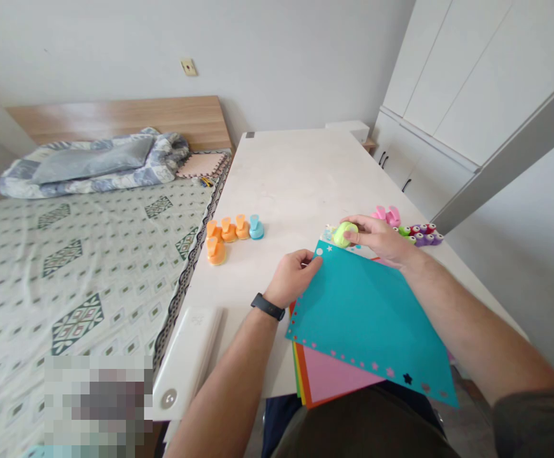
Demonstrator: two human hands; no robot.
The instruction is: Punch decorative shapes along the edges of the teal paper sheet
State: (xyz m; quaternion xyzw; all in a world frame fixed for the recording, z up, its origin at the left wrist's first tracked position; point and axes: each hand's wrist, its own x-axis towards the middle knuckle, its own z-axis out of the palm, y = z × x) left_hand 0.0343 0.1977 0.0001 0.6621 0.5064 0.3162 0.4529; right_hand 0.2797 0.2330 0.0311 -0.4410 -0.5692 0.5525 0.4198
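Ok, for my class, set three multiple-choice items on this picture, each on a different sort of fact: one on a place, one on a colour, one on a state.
1. Where do the orange craft punches stand?
A. On the bed
B. On the white table
C. On the floor

2. What colour is the top paper sheet held by the left hand?
A. Teal
B. Orange
C. Pink

3. The right hand grips a green craft punch. What state is the sheet's lower edge in?
A. Torn away
B. Folded over
C. Dotted with punched shapes

Answers:
1. B, since the punches stand on the tabletop, left of the hands.
2. A, since teal covers the sheet, with other colours only beneath it.
3. C, since a row of small stars and dots runs along that edge.
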